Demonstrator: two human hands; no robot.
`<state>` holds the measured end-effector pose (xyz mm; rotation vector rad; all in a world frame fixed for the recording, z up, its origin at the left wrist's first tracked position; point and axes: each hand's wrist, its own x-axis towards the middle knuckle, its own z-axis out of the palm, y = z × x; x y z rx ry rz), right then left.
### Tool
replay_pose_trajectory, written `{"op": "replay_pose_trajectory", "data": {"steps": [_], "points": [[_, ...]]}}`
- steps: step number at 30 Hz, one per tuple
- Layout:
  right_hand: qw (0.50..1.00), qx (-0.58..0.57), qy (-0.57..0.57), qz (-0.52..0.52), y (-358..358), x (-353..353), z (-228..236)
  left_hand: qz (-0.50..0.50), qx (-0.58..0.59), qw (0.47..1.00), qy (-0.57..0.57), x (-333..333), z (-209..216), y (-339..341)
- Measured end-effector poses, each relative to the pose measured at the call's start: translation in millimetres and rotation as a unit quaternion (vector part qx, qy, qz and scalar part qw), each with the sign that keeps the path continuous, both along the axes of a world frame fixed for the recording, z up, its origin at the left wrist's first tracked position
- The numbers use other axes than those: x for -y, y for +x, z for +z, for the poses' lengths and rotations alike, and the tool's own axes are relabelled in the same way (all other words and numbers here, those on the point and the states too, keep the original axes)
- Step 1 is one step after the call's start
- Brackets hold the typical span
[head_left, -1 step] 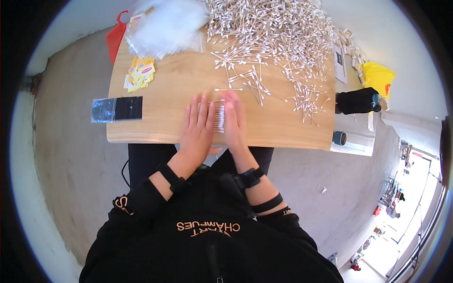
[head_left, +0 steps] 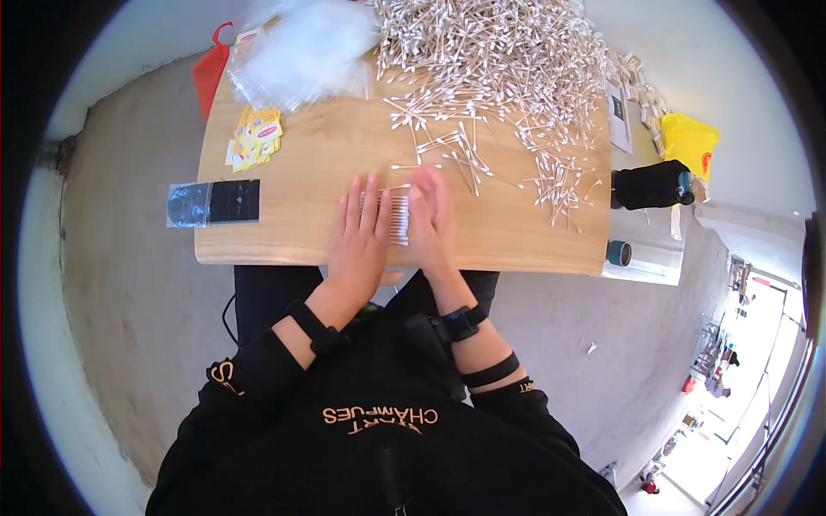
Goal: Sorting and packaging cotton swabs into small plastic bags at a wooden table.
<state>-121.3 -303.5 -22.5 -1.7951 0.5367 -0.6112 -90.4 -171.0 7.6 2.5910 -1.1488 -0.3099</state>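
A row of cotton swabs (head_left: 399, 218) lies side by side on the wooden table (head_left: 301, 232) near its front edge. My left hand (head_left: 359, 232) rests flat over the left part of the row, fingers stretched forward, hiding the swabs beneath. Along the row's right end stands my right hand (head_left: 432, 222), turned on its side, with its thumb by the swabs and its fingers slightly bent. I see nothing held in it. Just beyond my fingertips, a few single swabs lie loose. A large heap of cotton swabs (head_left: 503, 56) covers the far right of the table.
Clear plastic bags (head_left: 301, 56) are piled at the far left, with yellow-and-white labels (head_left: 256, 136) nearer. A dark strip in clear plastic (head_left: 215, 202) overhangs the left edge. At the right are a black bottle (head_left: 650, 185), a dark green cap (head_left: 619, 253) and a yellow bag (head_left: 691, 142).
My right hand's fingers have bent a little more. My left hand stays over the row of cotton swabs.
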Motion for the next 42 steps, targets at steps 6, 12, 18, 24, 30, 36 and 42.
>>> {"op": "replay_pose_trajectory", "data": {"steps": [6,12,18,24,30,36,42], "points": [[0.967,-0.171,-0.190,-0.020,16,39,14,-0.037,0.014,0.999,0.004,1,3,3],[0.966,-0.145,-0.210,0.033,-4,42,9,-0.044,0.010,0.999,0.004,4,1,3],[0.957,-0.137,-0.183,-0.181,-8,58,17,-0.045,0.012,0.999,-0.013,7,1,5],[0.975,-0.187,-0.121,0.005,8,44,10,-0.036,0.017,0.999,-0.027,8,-4,1],[0.990,-0.122,-0.075,-0.015,19,36,26,-0.037,0.008,0.999,-0.025,6,-5,3],[0.954,-0.200,-0.212,-0.076,13,71,16,-0.043,0.017,0.999,-0.006,8,-1,5],[0.989,-0.134,-0.059,0.027,20,49,8,-0.041,0.015,0.999,-0.014,7,0,5]]}}
